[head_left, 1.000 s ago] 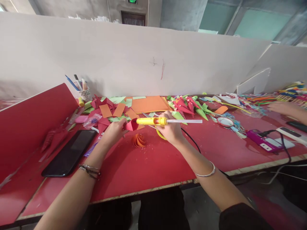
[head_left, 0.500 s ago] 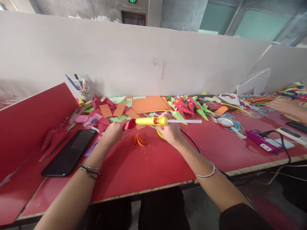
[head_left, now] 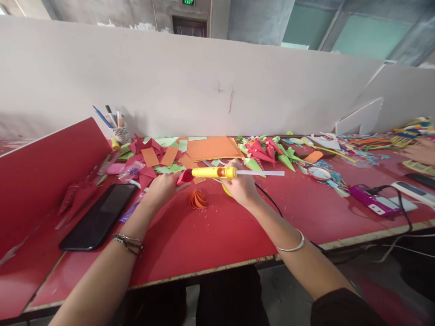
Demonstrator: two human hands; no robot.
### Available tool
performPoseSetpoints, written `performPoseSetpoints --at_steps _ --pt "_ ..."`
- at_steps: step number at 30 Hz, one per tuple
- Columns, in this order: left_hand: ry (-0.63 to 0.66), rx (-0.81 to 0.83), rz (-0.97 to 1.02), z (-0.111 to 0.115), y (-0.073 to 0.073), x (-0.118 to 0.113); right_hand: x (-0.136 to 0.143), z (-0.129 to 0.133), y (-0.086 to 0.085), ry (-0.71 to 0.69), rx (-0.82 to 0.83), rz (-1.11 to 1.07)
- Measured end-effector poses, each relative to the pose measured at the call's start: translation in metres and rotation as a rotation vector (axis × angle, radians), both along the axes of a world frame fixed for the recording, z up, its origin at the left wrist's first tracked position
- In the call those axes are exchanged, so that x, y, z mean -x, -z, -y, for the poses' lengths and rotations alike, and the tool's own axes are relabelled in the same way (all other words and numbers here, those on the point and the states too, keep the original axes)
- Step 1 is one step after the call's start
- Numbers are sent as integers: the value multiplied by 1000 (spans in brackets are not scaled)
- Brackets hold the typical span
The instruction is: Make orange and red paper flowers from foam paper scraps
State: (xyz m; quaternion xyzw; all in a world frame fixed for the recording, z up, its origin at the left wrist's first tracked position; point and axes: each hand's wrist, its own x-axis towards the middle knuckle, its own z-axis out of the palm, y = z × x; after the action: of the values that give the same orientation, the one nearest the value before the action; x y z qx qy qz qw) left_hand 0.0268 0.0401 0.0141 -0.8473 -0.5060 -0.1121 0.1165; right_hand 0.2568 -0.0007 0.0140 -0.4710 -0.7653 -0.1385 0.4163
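Observation:
My right hand [head_left: 242,184] is wrapped round the handle of a yellow glue gun [head_left: 209,172], with a clear glue stick [head_left: 260,173] sticking out of its back end to the right. The gun's front end points left, at the opening of a small red paper piece [head_left: 184,177]. That piece is pinched in my left hand [head_left: 164,186]; the nozzle is hidden by the paper. Below the gun, a curled orange paper ornament [head_left: 198,199] rests on the red table [head_left: 204,240].
A black phone [head_left: 98,217] lies at the left beside a red board [head_left: 50,176]. Behind are red paper pieces [head_left: 146,174], orange sheets [head_left: 212,147], green and red cones [head_left: 265,151] and a pen cup [head_left: 121,133]. Right: a purple power strip [head_left: 374,200] and another person's hand [head_left: 423,150].
My left hand and the red paper have shifted very slightly, the paper's opening now showing more. At the far right, the other person's hand has moved right.

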Motion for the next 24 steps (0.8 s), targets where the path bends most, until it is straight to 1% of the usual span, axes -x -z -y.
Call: performPoseSetpoints --at_steps 4,6,12,14,19,24 --pt "-13 36 6 2 -3 -1 0 0 0 40 -9 0" --pt "6 64 41 2 -4 -1 0 0 -1 56 -21 -1" --pt "196 193 184 1 -6 0 -2 -1 0 80 -26 -5" --pt "224 217 193 0 -5 1 -2 -1 0 87 -23 -3" --pt "202 208 160 -4 -4 3 -2 0 -2 85 -29 -2" --pt "180 231 152 -2 -5 1 -3 1 -3 81 -20 -30"
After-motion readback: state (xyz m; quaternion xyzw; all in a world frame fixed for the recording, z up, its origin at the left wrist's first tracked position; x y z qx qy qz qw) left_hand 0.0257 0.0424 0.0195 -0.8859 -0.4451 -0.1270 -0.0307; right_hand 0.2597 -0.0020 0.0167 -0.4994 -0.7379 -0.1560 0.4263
